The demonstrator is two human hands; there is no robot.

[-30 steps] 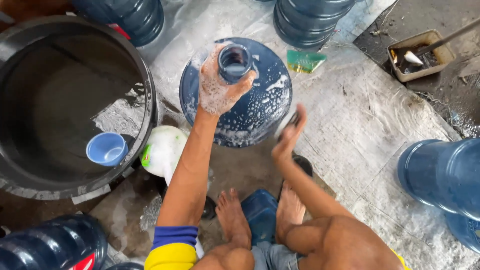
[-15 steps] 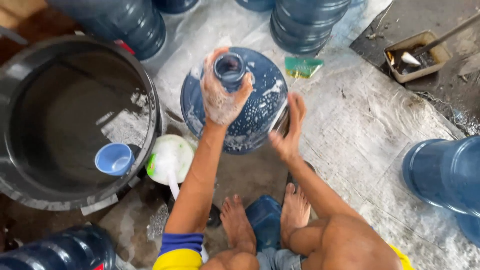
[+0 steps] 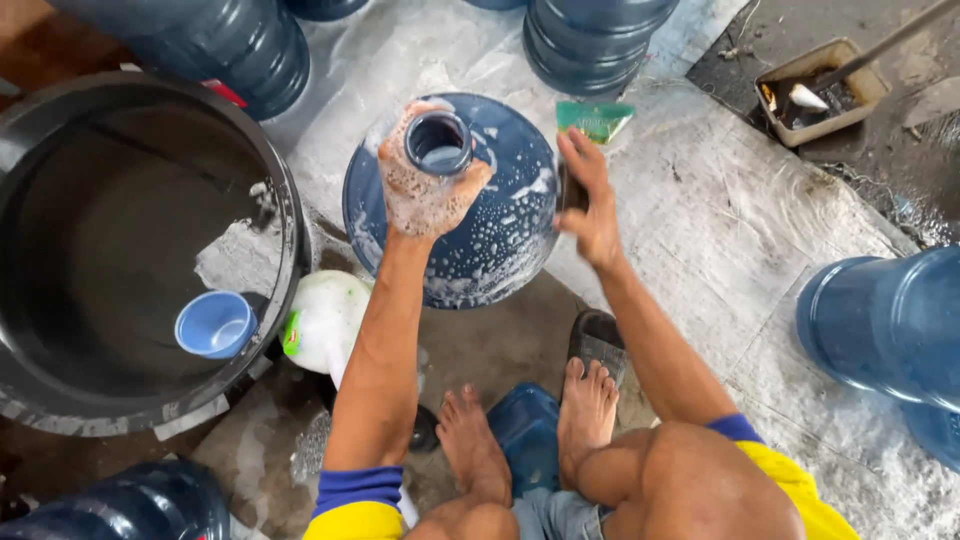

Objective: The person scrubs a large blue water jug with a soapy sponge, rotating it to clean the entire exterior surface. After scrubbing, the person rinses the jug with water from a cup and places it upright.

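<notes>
A large blue water jug [image 3: 500, 240] stands upright in front of me, streaked with soap foam. My left hand [image 3: 425, 190], covered in suds, is wrapped around the jug's neck just below its open mouth. My right hand [image 3: 590, 205] lies flat against the jug's right side, fingers pointing up, holding nothing. My bare feet rest on the wet ground below the jug.
A big black tub [image 3: 130, 250] of water with a small blue scoop [image 3: 213, 324] stands at the left. A white plastic container [image 3: 325, 320] lies beside it. More blue jugs stand at the top [image 3: 590, 35] and right [image 3: 890, 320]. A green sponge [image 3: 597, 120] lies behind the jug.
My right hand has come up from the air near the jug's lower right and now presses on its right side. The left hand stays on the neck.
</notes>
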